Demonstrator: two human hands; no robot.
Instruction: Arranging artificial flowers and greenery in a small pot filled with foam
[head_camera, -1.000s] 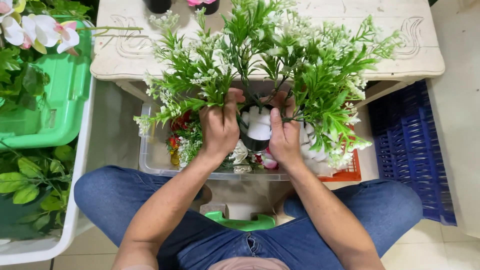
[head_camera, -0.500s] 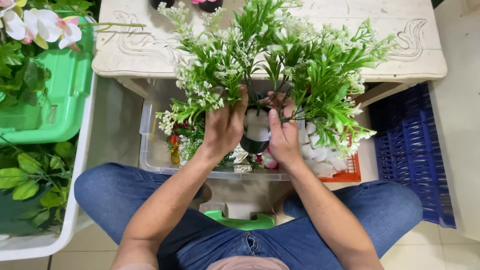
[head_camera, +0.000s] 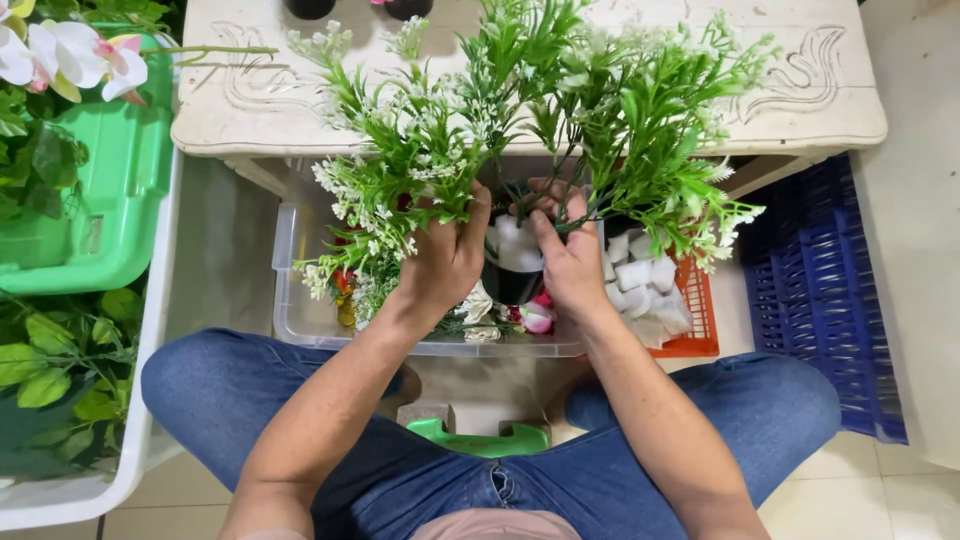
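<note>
Gripping a bunch of green sprigs with tiny white blossoms (head_camera: 400, 170), the left hand (head_camera: 445, 262) is closed around their stems. Just beside it, the right hand (head_camera: 568, 258) pinches the stems of a second leafy bunch (head_camera: 650, 130) over a small dark pot with white filling (head_camera: 515, 262). Below both hands sits a clear plastic bin (head_camera: 300, 325); white foam blocks (head_camera: 640, 285) lie in an orange basket (head_camera: 697, 330) right of the right hand.

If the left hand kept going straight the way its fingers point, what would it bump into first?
The left hand points up and away from the person, already buried in the green sprigs with small white flowers. More of that foliage comes first; beyond it probably the edge of the pale carved table, though depth is hard to judge.
</note>
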